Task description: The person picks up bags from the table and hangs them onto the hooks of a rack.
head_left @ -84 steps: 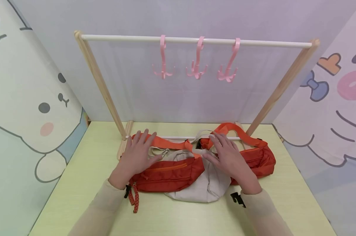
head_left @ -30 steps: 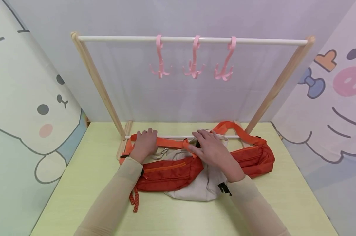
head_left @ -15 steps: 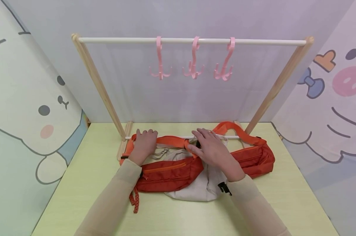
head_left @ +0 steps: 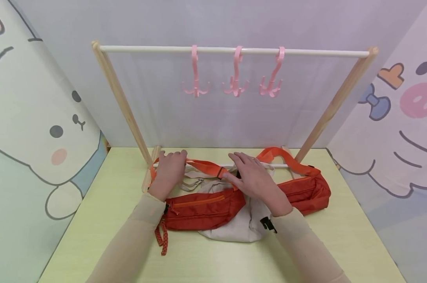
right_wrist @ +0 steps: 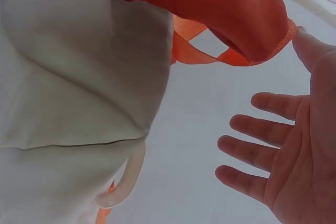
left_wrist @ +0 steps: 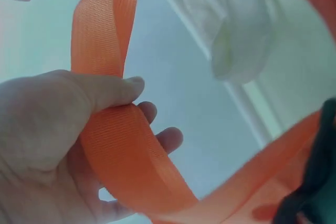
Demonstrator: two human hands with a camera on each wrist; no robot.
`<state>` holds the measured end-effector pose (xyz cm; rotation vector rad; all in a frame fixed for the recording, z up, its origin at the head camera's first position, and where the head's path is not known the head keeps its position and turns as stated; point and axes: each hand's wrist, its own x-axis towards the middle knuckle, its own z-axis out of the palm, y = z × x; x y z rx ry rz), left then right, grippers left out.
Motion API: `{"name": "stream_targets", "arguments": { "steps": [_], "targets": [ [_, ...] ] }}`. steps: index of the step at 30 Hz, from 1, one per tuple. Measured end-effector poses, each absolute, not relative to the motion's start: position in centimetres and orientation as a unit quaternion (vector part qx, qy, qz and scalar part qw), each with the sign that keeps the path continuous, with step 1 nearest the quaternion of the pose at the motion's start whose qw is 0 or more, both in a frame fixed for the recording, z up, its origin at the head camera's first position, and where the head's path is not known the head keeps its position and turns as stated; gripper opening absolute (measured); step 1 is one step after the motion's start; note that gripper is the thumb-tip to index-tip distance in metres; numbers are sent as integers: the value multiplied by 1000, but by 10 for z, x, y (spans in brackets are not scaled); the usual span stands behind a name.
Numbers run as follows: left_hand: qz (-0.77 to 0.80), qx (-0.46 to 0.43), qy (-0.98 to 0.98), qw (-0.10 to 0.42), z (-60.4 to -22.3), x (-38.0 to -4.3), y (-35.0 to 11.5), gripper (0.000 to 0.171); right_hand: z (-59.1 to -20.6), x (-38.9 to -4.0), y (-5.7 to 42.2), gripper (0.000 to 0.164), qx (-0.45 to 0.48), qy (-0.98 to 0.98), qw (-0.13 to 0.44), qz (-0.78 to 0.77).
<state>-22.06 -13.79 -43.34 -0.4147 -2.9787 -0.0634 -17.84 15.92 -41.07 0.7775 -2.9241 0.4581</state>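
Note:
My left hand (head_left: pixel 169 175) pinches the orange strap (head_left: pixel 206 168) of a red waist bag (head_left: pixel 199 214) at the left. In the left wrist view the thumb lies over the strap (left_wrist: pixel 126 156), with the fingers behind it. The strap is raised in a loose arch. My right hand (head_left: pixel 253 181) is over the beige bag (head_left: pixel 239 230), palm down, fingers straight. The right wrist view shows that hand (right_wrist: pixel 304 145) with its fingers spread and its thumb tip against the edge of the red bag (right_wrist: pixel 226 9). Part of the beige bag is hidden under the red one.
Another red bag (head_left: pixel 310 194) with an orange strap lies at the right. Behind the bags stands a wooden rack with a white top bar (head_left: pixel 146 49) and three pink hooks (head_left: pixel 236 74). A lower white bar (head_left: pixel 280 165) crosses near the tabletop. Printed walls surround the table.
My left hand went from spread fingers over the bag to gripping its orange strap, and has lifted it slightly. Earlier, my right hand shifted left; since then it has stayed nearly still.

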Motion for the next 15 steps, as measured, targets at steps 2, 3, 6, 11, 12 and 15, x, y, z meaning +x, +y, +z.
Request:
{"name": "stream_targets", "arguments": {
  "steps": [2,3,6,11,12,15],
  "targets": [
    [-20,-137,-987,84,-428,-219,-138,15,-408,-179,157,83,255,-954,43,150],
    [-18,-137,-986,94,-425,-219,-139,14,-407,-180,156,83,256,-954,44,152],
    [-21,-142,-982,125,-414,-215,-137,16,-401,-182,153,83,257,-952,45,157],
    [-40,-156,-970,183,-394,-208,-134,22,-390,-186,143,89,262,-950,50,163],
    [-48,-158,-967,195,-390,-206,-133,22,-389,-187,141,90,262,-950,49,165],
    [-82,-166,-956,227,-381,-200,-130,22,-383,-190,133,96,262,-949,45,169]
  ]
}}
